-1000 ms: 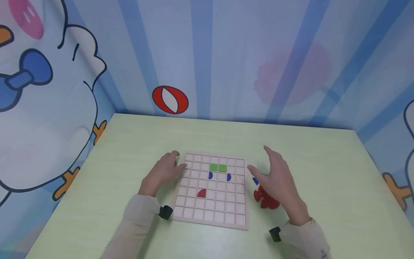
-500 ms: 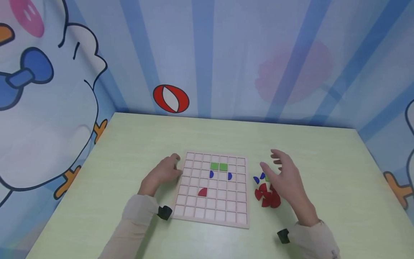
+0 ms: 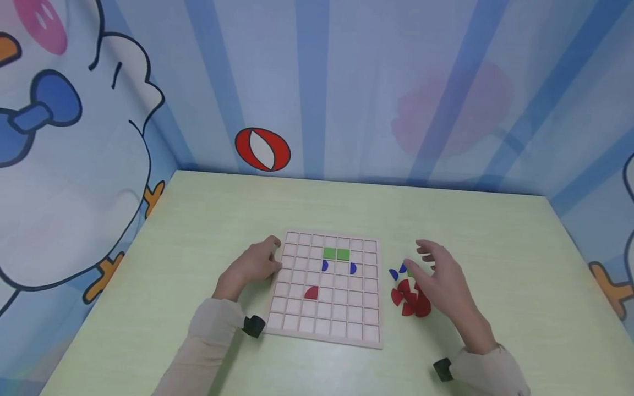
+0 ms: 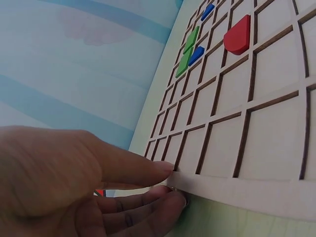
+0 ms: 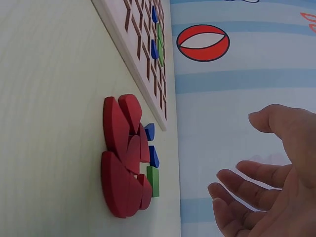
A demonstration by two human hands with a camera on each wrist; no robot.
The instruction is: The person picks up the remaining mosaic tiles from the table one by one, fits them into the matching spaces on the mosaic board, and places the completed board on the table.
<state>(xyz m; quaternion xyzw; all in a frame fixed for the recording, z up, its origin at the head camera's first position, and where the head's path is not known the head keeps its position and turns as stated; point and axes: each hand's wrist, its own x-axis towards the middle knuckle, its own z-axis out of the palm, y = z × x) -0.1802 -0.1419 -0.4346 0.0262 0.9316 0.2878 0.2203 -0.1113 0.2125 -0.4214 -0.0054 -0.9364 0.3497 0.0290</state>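
A pale grid board (image 3: pixel 324 341) of square cells lies on the table. Two green squares (image 3: pixel 336 253) sit side by side in its upper part. Below them are two blue half-round pieces (image 3: pixel 353 268); lower left is a red quarter-round (image 3: pixel 311 292). My left hand (image 3: pixel 251 263) rests at the board's left edge, thumb touching the rim (image 4: pixel 197 183), fingers loosely bent beside it. Above the loose pieces hovers my right hand (image 3: pixel 446 280), its fingers spread and holding nothing. Beneath it lie a cluster of red pieces (image 5: pixel 129 153), two blue pieces (image 5: pixel 154 157) and a green piece (image 5: pixel 153 181).
The pale green table (image 3: pixel 218 203) runs back to a wall (image 3: pixel 346 110) printed with blue stripes, a red-and-white ball and a large cartoon bird. A small dark wrist camera (image 3: pixel 254 326) is at the left cuff, and another (image 3: pixel 443 369) is at the right cuff.
My right hand has drawn back right and down from beside the board, uncovering more loose pieces. My left hand stays by the left edge, its thumb slightly further off the board's surface.
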